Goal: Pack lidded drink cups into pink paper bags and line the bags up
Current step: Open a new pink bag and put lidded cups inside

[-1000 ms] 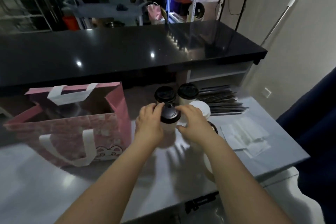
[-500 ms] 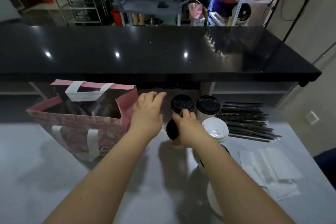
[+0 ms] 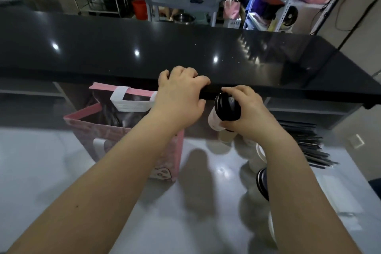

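Dim overhead light leaves three small white glare spots on the glossy black stone counter and soft arm shadows on the pale grey worktop, while wide-angle distortion bends blurred edges.

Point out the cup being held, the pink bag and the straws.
held cup (image 3: pixel 226 109), head view, on its black lid.
pink bag (image 3: pixel 132 136), head view, near wall.
straws (image 3: pixel 307 142), head view, mid-pile.

No text can be read. The cup lid, at centre right of the frame, bears a small pale mark, too blurred to make out. The box at upper centre carries dark print, too small to read.
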A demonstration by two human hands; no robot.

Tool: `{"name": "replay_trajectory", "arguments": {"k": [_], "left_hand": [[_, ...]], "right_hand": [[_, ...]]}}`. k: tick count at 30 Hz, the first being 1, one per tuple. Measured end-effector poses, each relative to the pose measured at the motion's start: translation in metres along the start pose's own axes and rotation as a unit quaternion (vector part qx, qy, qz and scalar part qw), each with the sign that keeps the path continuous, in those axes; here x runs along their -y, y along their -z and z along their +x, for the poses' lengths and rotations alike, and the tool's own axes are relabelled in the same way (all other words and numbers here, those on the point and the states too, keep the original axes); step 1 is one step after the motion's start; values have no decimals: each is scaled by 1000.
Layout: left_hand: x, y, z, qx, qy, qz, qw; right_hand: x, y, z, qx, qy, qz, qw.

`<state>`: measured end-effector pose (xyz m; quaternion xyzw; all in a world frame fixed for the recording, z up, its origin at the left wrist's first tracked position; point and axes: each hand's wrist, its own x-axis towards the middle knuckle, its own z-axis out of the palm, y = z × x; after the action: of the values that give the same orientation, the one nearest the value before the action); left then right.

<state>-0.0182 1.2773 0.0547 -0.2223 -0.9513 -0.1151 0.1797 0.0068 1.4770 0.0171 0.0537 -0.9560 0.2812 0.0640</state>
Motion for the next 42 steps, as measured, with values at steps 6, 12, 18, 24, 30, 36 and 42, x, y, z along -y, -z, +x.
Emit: {"name": "replay_trajectory", "arguments": {"k": [6, 12, 18, 24, 30, 36, 42], "left_hand": [[96, 45, -22, 4, -11, -98, 995], [210, 52, -61, 120, 7, -266, 956], [241, 36, -72, 126, -81, -215, 965], [249, 24, -77, 175, -106, -188, 961], [249, 11, -68, 243, -108, -128, 956], [244, 10, -75, 257, -124, -129, 950], [238, 19, -85, 279, -137, -118, 943]], "right_hand": [[86, 4, -2, -114, -9, -72, 991], [165, -7, -17, -230, 44, 15, 972], [221, -54, -17, -88, 45, 56, 994], [228, -81, -15, -54, -30, -79, 995], [233, -67, -22, -107, -41, -45, 992], [235, -97, 2, 82, -53, -116, 988], [217, -158, 51, 192, -109, -225, 949]]}}
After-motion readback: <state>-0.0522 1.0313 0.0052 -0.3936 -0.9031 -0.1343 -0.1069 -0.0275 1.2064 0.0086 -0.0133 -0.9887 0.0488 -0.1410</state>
